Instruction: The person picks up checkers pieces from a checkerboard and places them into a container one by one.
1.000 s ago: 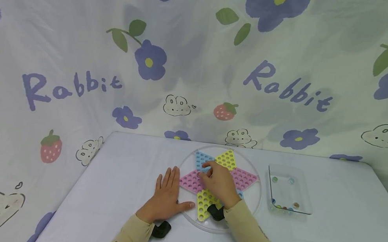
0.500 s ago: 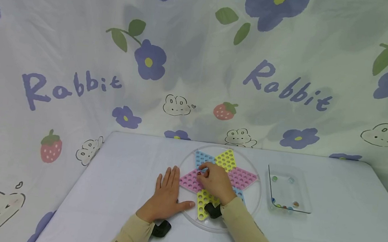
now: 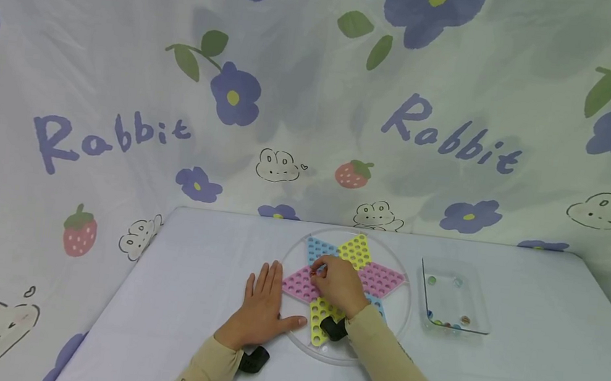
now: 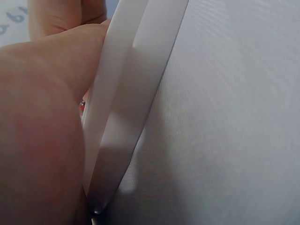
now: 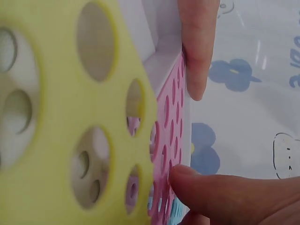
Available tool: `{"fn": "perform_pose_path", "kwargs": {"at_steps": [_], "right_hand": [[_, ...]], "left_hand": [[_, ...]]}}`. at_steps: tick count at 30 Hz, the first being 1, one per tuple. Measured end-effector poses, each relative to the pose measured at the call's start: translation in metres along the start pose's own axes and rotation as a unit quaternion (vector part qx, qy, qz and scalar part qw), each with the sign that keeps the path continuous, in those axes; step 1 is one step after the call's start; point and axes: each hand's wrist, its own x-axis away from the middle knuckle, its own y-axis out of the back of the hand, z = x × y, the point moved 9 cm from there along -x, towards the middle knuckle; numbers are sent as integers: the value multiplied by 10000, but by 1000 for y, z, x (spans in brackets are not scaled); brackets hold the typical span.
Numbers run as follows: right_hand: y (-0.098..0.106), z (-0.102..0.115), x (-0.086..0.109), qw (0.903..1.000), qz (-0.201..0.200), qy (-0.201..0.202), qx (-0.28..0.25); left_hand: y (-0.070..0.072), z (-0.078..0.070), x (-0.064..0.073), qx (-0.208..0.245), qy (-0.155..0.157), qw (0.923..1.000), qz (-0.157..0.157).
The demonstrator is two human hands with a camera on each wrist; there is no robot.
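Observation:
A round, clear-rimmed Chinese checkers board lies on the table, its holed star split into pink, yellow and blue points. Flat on its left edge rests my left hand, fingers straight and thumb spread over the rim. The white rim shows close up in the left wrist view. Over the left pink point, my right hand pinches a small reddish marble, mostly hidden by thumb and fingertip. In the right wrist view the thumb is right at the pink holes, with the yellow point nearer.
To the right of the board stands a clear plastic tray with several loose glass marbles, most along its near side. A white cloth covers the table, and a printed curtain hangs behind it.
My right hand has shifted slightly toward the near left and its thumb and fingertip have drawn together over the pink point. The left hand stays in place.

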Motion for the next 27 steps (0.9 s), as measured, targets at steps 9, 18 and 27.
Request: {"fn": "perform_pose_path", "kwargs": {"at_steps": [9,18,27], "right_hand": [[-1,-4,-2,9998,-67,-137,124],[2,-5,2,9998,-142,-98,-42],[8,-2,6,9995,-323,49,-46]], "left_hand": [[0,-2,-1,57,-67,10000,-24],[-2,-2,-2,44,-30,10000,-25],[-2,1,1,106,39,9999,31]]}}
